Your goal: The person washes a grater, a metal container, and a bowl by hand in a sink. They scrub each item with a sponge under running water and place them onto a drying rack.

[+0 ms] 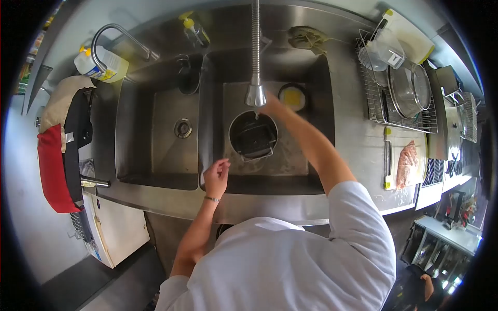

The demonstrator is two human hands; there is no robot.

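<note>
A: State the position of the pot [231, 130].
B: It sits in the right basin [290, 163] of the sink, below the spray nozzle [256, 96]. A dark item [253, 136] is inside it.
A: Right hand [267, 105]?
B: Beside the nozzle, partly hidden by it. Whether the fingers grip or spread cannot be told.
A: Left hand [216, 177]?
B: Near the pot's lower left side, fingers curled inward; fingertip contact cannot be determined.
A: Adjacent item?
B: Round dish [292, 97], yellow centre, near the right forearm.
</note>
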